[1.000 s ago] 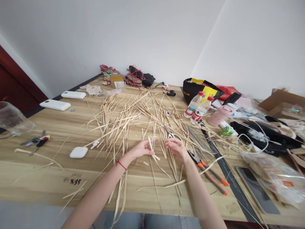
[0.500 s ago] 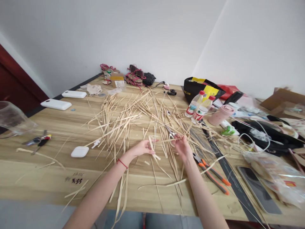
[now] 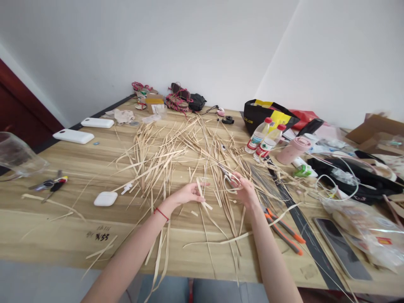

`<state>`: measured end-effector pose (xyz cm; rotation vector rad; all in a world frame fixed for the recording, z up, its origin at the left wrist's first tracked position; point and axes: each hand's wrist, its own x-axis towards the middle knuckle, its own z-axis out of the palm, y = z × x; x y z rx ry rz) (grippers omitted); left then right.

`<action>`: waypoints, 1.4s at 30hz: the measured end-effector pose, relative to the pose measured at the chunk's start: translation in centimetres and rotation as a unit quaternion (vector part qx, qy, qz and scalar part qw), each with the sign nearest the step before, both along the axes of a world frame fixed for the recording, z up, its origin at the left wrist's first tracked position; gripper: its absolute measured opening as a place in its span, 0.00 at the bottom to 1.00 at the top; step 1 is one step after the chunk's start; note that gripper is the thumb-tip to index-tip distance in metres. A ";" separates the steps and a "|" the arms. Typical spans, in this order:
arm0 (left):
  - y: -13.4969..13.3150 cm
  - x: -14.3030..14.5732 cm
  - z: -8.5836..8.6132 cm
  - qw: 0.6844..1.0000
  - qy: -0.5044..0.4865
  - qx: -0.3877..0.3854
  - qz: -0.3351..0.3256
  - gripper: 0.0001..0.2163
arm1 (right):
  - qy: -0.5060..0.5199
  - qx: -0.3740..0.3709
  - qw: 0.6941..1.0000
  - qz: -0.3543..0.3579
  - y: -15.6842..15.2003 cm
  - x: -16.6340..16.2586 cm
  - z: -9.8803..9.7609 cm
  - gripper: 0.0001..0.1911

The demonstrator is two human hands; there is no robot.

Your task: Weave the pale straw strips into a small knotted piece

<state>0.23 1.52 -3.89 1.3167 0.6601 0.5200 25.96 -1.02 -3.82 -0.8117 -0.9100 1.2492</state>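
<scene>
My left hand, a red cord round its wrist, pinches a pale flat straw strip near the table's middle. A thin pale strand stands up close to the same fingers. To the right, my right hand has its fingers closed on the white handles of a pair of scissors. The blades point away, over the loose straw strips. Pliers with orange and grey handles lie beside my right forearm, their jaws partly hidden by it.
Straw strips spread across the wooden table. On the right are two water bottles, a pink cup, a phone and bags. A white earphone case and keys lie left.
My right hand has let go of a thin strip and taken hold of the scissors' handles, which have turned and lifted slightly. My left hand stays nearly still with its strip.
</scene>
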 end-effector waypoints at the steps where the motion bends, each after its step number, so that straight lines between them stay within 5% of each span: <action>1: 0.0 -0.1 0.0 1.000 -0.001 -0.002 0.001 0.34 | -0.019 0.006 1.000 0.000 -0.1 0.2 0.1 0.06; 17: 0.7 -0.4 0.1 0.998 -0.050 -0.027 -0.005 0.31 | -0.170 0.012 0.985 0.040 0.2 0.8 -0.7 0.13; 24: 0.4 -0.1 -0.2 1.000 -0.023 -0.015 0.004 0.33 | -0.262 0.035 0.964 0.039 -0.2 -2.2 -0.5 0.10; 33: -0.8 1.4 -0.2 0.995 0.023 0.091 0.022 0.32 | -0.304 0.103 0.947 -0.034 -1.7 -7.1 -0.3 0.11; 42: -1.0 1.6 0.5 0.995 -0.028 0.068 0.062 0.30 | -0.306 0.108 0.930 -0.175 -2.0 -7.0 -0.2 0.24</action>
